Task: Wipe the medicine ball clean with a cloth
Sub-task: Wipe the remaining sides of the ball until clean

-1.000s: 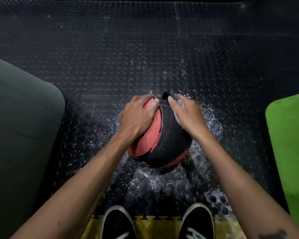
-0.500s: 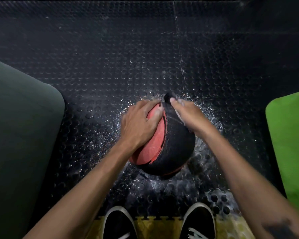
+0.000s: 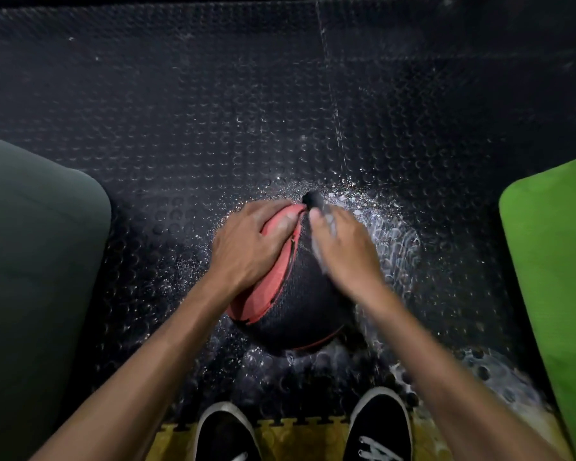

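Observation:
A red and black medicine ball (image 3: 296,304) sits on the dark studded rubber floor (image 3: 213,111) in front of my feet. My left hand (image 3: 250,247) lies spread over its red panel on the upper left, fingers curved round the surface. My right hand (image 3: 345,251) presses a pale grey cloth (image 3: 323,241) against the black panel at the upper right; most of the cloth is hidden under the palm. A dark corner of the cloth (image 3: 311,197) sticks out beyond the fingertips at the ball's far edge.
Water droplets and wet streaks (image 3: 389,237) glisten on the floor around the ball, mostly to its right. A dark green mat (image 3: 30,261) lies at the left, a bright green mat (image 3: 556,261) at the right. My black shoes (image 3: 378,427) stand on yellow foam tiles (image 3: 280,437).
The ball has turned so more black panel faces up. My right hand has slid the cloth down and toward me over it. My left hand stayed on the red panel.

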